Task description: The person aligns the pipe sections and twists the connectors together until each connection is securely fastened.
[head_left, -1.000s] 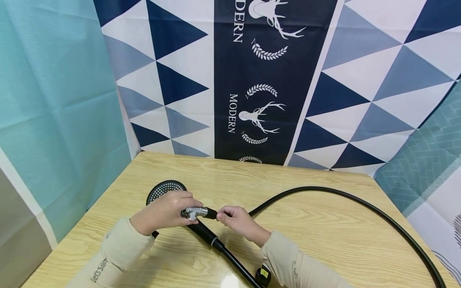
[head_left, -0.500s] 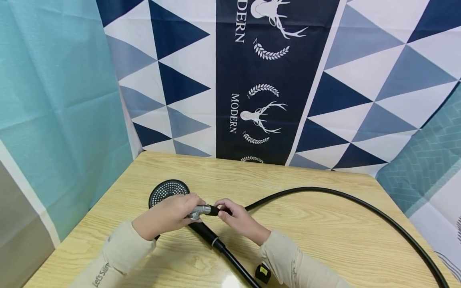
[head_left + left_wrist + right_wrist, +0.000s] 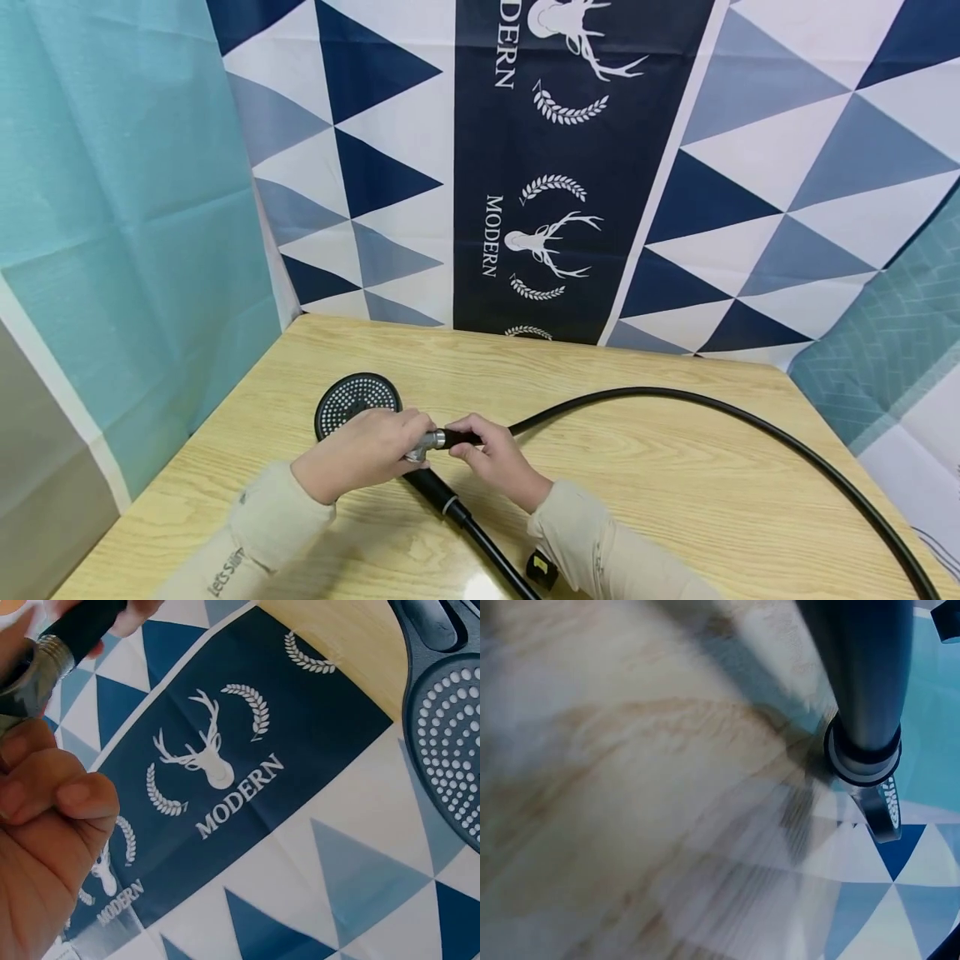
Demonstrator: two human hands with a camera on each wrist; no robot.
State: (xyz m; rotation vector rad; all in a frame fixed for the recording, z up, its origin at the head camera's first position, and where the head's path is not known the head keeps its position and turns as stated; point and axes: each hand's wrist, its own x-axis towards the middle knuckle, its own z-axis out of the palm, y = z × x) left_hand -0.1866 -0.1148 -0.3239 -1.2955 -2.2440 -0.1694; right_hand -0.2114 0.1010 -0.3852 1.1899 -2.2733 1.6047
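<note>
Silver metal fitting (image 3: 419, 451) is pinched in the left hand (image 3: 367, 450), right hand (image 3: 498, 462) gripping a black hose end (image 3: 456, 438) against it. Looks like that joint's being worked, on or off I can't tell; next move probably wants left steady, right twisting. Black shower head (image 3: 358, 400) lies on the table (image 3: 675, 467), just beyond the left hand. Left sleeve (image 3: 262, 525) reads roughly "Let's Slim", far cloth (image 3: 540, 154) says "MODERN", near yellow label (image 3: 541, 564) is too small to read.
</note>
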